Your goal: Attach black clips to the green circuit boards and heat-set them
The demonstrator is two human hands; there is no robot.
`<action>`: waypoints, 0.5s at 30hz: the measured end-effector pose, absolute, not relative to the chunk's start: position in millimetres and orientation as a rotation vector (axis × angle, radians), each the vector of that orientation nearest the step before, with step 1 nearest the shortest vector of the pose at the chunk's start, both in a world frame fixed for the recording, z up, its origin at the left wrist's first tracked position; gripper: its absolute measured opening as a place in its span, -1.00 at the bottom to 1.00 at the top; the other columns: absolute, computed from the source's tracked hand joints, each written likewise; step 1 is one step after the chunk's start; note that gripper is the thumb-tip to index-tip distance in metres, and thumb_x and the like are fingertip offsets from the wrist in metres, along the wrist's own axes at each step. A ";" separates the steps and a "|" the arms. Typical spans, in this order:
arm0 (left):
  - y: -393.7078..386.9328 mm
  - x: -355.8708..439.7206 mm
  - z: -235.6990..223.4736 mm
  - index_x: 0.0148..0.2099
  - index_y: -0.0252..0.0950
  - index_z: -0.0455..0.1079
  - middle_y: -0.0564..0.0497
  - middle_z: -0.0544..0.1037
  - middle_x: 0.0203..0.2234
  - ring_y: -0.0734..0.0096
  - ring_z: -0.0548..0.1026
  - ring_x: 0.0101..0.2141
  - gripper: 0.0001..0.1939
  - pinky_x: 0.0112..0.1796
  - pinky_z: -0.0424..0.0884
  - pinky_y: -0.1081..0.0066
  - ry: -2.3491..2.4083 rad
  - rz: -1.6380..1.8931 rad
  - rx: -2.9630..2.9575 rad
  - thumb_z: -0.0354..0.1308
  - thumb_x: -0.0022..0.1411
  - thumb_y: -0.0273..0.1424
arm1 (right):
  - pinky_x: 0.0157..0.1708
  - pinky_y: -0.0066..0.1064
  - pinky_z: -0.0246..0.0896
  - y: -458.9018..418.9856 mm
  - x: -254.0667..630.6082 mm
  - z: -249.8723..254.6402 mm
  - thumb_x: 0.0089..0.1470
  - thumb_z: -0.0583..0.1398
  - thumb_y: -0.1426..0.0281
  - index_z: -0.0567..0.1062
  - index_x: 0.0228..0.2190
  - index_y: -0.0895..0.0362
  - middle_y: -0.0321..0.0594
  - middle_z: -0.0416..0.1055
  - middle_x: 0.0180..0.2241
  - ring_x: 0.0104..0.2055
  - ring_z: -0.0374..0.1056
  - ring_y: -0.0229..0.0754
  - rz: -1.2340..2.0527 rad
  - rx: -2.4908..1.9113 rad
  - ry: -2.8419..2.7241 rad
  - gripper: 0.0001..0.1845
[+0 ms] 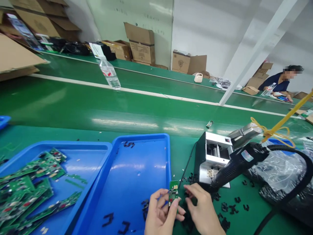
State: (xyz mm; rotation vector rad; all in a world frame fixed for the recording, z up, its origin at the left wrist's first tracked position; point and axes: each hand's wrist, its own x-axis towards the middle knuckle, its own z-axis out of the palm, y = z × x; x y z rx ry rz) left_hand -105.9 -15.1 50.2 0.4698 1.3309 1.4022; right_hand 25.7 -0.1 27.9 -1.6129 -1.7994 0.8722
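Note:
My left hand (162,212) is closed on a small green circuit board (173,188), held upright between thumb and fingers above the right edge of the blue tray. The board carries a red part and pale components. Just to its right is my right hand (204,209), its thumb and fingers bent toward the board. Something dark shows between those fingertips, but I cannot make it out against the black parts behind. Small black plastic clips (225,206) lie scattered on the green table around my right hand.
A blue tray (137,163) holds several black clips; another at left (85,147) holds green circuit boards (26,195). A black electric screwdriver (241,163) hangs by a silver-and-black machine (215,156). A water bottle (110,75) stands farther back. Another person (276,81) sits at far right.

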 end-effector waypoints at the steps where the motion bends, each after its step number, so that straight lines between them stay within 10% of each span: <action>1: -16.8 -104.3 48.0 -0.04 -0.17 0.30 0.07 0.65 -0.41 0.42 0.53 -0.64 -0.40 -0.67 0.45 0.51 1.326 1.386 0.469 0.48 0.01 -0.04 | -0.14 -0.42 0.47 -1.5 30.4 31.0 0.15 0.16 0.66 0.64 -0.09 0.09 -0.15 0.57 -0.21 -0.19 0.55 -0.13 0.900 -1.563 -1.710 -0.59; 6: -27.7 -105.6 34.6 0.01 -0.24 0.49 -0.10 0.71 -0.28 0.51 0.42 -0.68 -0.45 -0.68 0.38 0.51 1.343 1.213 0.653 0.33 0.16 0.05 | -0.31 -0.52 0.46 -10.9 40.3 51.9 0.21 0.29 0.35 0.68 -0.39 0.02 -0.15 0.59 -0.25 -0.24 0.54 -0.15 0.894 -1.407 -1.356 -0.84; 11: -33.6 -112.5 27.1 -0.04 -0.19 0.62 -0.11 0.74 -0.16 0.11 0.69 -0.20 -0.60 -0.15 0.62 0.32 1.428 1.157 1.019 0.23 0.29 -0.02 | -0.23 -0.44 0.52 -7.4 40.8 67.1 0.16 0.35 0.19 0.69 -0.43 0.05 -0.04 0.61 -0.18 -0.15 0.57 -0.05 1.024 -1.364 -1.210 -0.77; 15: -34.1 -116.1 28.4 0.01 -0.10 0.62 0.00 0.73 -0.09 0.23 0.68 -0.10 -0.75 -0.03 0.56 0.42 1.441 1.168 1.295 0.18 0.37 -0.24 | -0.33 -0.40 0.52 -2.5 42.7 66.0 0.12 0.37 0.12 0.68 -0.43 0.11 -0.03 0.63 -0.27 -0.31 0.55 -0.10 1.163 -1.339 -1.132 -0.69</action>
